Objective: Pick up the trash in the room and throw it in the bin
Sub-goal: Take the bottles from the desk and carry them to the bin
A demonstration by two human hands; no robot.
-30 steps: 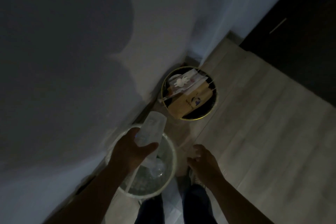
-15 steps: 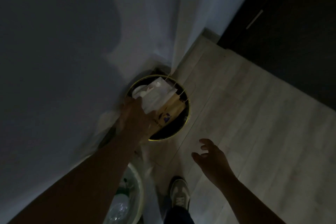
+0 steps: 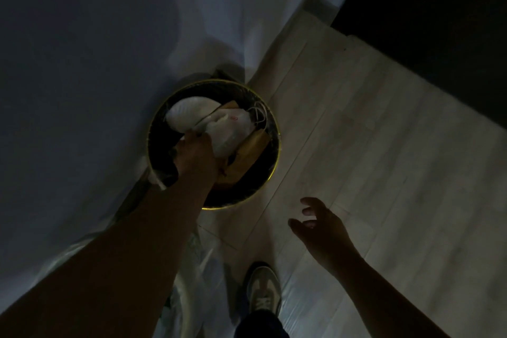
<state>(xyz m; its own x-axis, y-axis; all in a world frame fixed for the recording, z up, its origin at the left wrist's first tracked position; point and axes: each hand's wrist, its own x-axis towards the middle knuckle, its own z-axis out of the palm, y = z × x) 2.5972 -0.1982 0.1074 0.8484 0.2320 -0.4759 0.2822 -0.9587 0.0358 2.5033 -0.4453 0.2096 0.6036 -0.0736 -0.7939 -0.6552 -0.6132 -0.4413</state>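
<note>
darkness hides much here. left hand (image 3: pixel 195 151) reaches into the round bin (image 3: pixel 270 173) by the wall, fingers closed on white crumpled trash (image 3: pixel 229 129) among paper bags (image 3: pixel 251 151). right hand (image 3: pixel 322 223) hangs open, empty. the pile looks full; a careless push could spill pieces onto the floor (image 3: pixel 370 145).

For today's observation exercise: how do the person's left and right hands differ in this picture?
The left hand reaches into the bin; the right hand hangs over the floor, beside the bin. The left hand is closed among white trash; the right hand is open, fingers spread, and empty. Both are bare and dimly lit.
</note>
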